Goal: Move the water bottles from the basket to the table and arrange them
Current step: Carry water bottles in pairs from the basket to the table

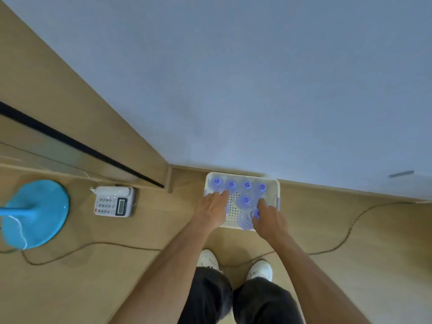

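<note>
Wood-toned flooring (350,265) fills the lower part of the view, pale tan, with a thin dark cable (98,244) snaking across it from the left side to the right. At far left stands a blue round fan base (44,206) with its blue pole leaning out of the picture. Just right of it a white desk telephone (114,201) lies on the floor beside a wooden wall panel (58,94) that carries a dark diagonal strip. Right of the panel, a plain pale blue-grey wall (257,78) takes up most of the upper view and meets the floor in a low wooden skirting.

Against that skirting sits the white perforated basket (233,204), on the floor. Four water bottles (247,185) with purple-blue caps stand upright in a row along its far side, a fifth stands nearer the middle, and a clear bottle (246,219) stands at the near edge.

The left hand (214,208) reaches into the basket's left part, fingers curled downward; a bottle seems to be under it, but whether it is gripped I cannot tell. The right hand (268,218) is wrapped over the cap of a bottle at the basket's near right side, next to the clear one, grasping it.

Below, dark trousers (233,300) and two white shoes (260,270) stand just before the basket.
</note>
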Demonstrator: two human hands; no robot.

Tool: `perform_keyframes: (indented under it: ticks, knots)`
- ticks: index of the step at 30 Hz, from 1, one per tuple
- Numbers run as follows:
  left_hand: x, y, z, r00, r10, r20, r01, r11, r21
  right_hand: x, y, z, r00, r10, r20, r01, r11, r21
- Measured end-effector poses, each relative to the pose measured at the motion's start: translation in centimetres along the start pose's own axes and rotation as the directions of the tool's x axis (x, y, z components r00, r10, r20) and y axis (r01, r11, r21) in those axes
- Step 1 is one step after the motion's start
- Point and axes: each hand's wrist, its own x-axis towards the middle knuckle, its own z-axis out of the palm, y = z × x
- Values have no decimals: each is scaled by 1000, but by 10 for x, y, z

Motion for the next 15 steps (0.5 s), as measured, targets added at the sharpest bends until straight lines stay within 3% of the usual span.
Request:
perform_keyframes:
  ticks: [8, 15]
  knots:
    - [-140, 117, -170, 982, 159, -105, -153, 986, 61, -183, 37, -208, 958, 193, -212, -168, 977, 130]
    - [-225, 255, -235, 896, 378, -233, -344, 923, 174, -311, 111, -299, 870, 274, -409, -255, 962, 100]
